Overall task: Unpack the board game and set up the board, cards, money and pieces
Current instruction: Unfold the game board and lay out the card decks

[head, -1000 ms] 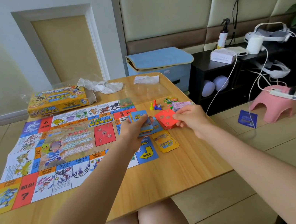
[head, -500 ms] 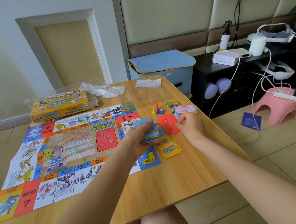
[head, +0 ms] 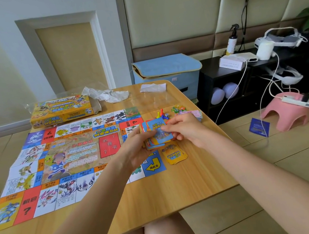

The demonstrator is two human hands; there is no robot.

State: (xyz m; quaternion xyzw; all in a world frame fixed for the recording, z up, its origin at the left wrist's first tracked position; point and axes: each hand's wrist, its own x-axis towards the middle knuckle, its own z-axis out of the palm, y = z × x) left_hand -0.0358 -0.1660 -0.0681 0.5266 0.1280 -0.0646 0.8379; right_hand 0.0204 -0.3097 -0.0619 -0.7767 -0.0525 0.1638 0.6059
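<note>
The paper game board [head: 62,164] lies unfolded across the left of the wooden table [head: 161,192]. Above its right edge my left hand [head: 134,150] holds a stack of blue-backed cards [head: 159,132]. My right hand [head: 183,128] pinches the top blue card of that stack. A pile of yellow cards [head: 174,154] lies on the table just below my hands. Coloured pawns and a die [head: 161,114], small bright tokens [head: 177,109] and a stack of pinkish paper money [head: 194,114] sit behind my hands. The yellow game box [head: 61,111] stands at the far left.
Crumpled clear wrapping [head: 105,93] and a small plastic bag [head: 152,87] lie at the table's back edge. To the right, off the table, are a blue storage box [head: 167,74], a black shelf [head: 225,85], cables and a pink stool [head: 286,114]. The table edge runs close right of my hands.
My right hand has left the red cards and come onto the blue stack in my left hand, now pinching its top card. The stack has lifted slightly toward me.
</note>
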